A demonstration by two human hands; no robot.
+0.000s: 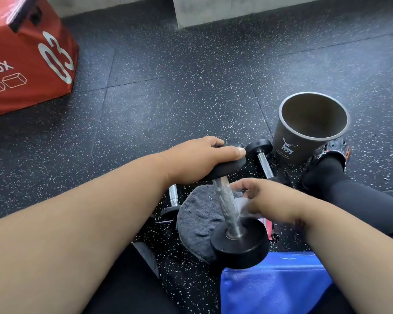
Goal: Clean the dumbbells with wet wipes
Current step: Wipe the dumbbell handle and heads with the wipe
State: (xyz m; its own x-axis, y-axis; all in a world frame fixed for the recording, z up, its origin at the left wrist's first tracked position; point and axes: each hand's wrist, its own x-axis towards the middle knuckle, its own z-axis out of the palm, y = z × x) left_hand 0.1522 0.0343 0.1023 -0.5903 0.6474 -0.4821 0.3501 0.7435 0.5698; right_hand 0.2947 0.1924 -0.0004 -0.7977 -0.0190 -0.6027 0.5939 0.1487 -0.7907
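Note:
A black dumbbell (238,242) with a knurled steel handle is held tilted above the floor, its near head lowest. My left hand (199,158) grips its far head from above. My right hand (271,200) pinches a white wet wipe (242,206) against the right side of the handle. A second dumbbell (262,158) lies on the floor behind, beside the cup. A third dumbbell (173,201) lies under my left wrist, partly hidden.
A dark paper cup (313,126) stands open at the right, next to my foot in a black sock (327,168). A grey cloth (199,219) lies under the dumbbell. A blue pad (275,286) sits at the bottom, a red box (27,55) at far left.

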